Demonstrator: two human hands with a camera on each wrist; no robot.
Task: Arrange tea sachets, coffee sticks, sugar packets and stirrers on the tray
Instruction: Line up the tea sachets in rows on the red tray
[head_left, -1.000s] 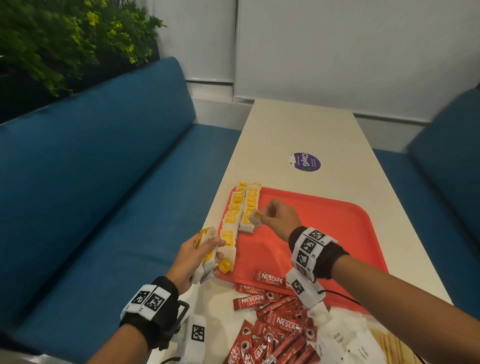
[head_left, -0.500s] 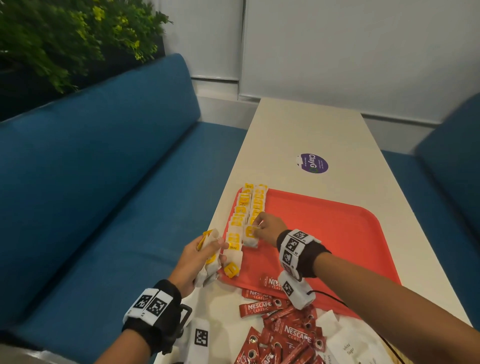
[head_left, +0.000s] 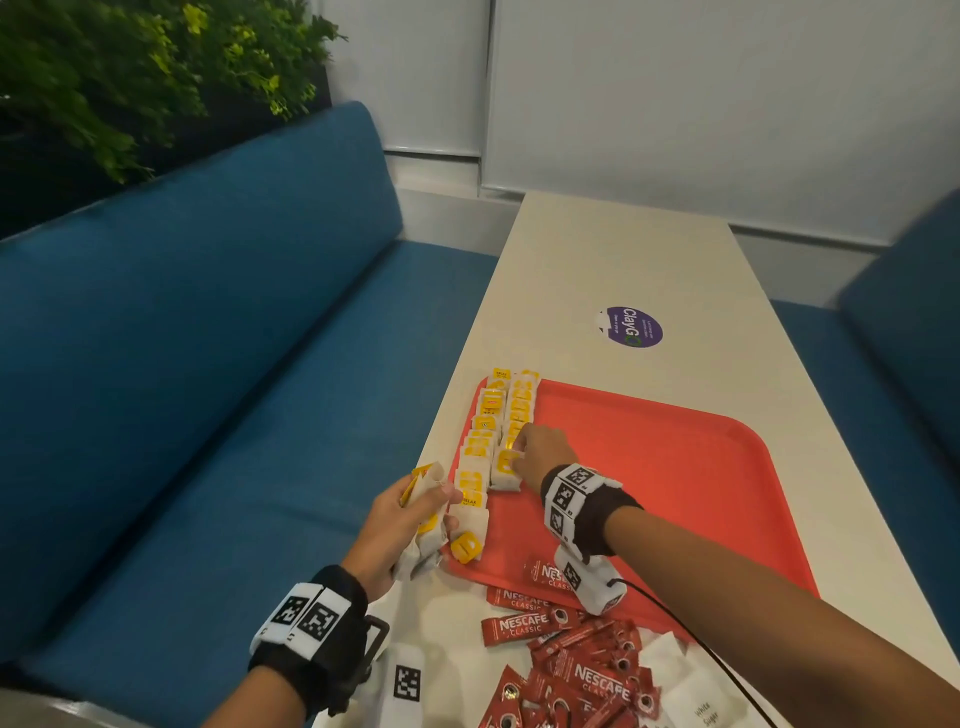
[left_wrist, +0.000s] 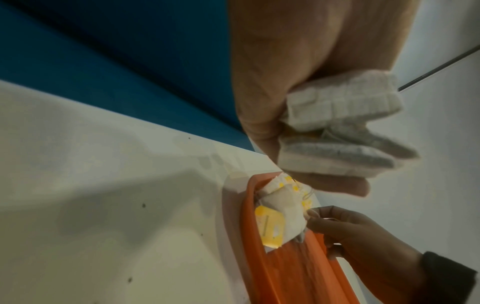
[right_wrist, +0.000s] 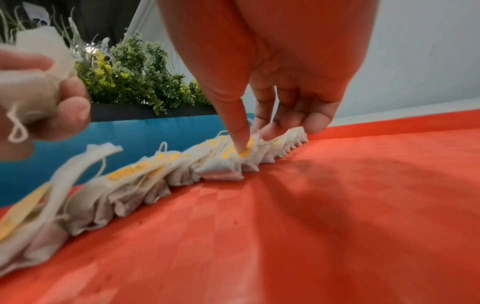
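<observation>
Red tray (head_left: 675, 467) – coffee sticks (head_left: 582, 670) (head view only) beside it

tray (head_left: 675, 467): one
rows of tea sachets (head_left: 506, 415): two
tea sachets, bunch held (head_left: 428, 512): too many to count
coffee sticks (head_left: 587, 670): a heap, uncounted
hands: two

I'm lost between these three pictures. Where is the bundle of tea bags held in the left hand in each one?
Head view: the bundle of tea bags sits lower centre, gripped by the left hand just off the tray's near left corner.
Left wrist view: the bundle is upper right, against the palm.
Right wrist view: it is at the far left edge.
Shared landmark: the red tray with its rows of tea bags.
</observation>
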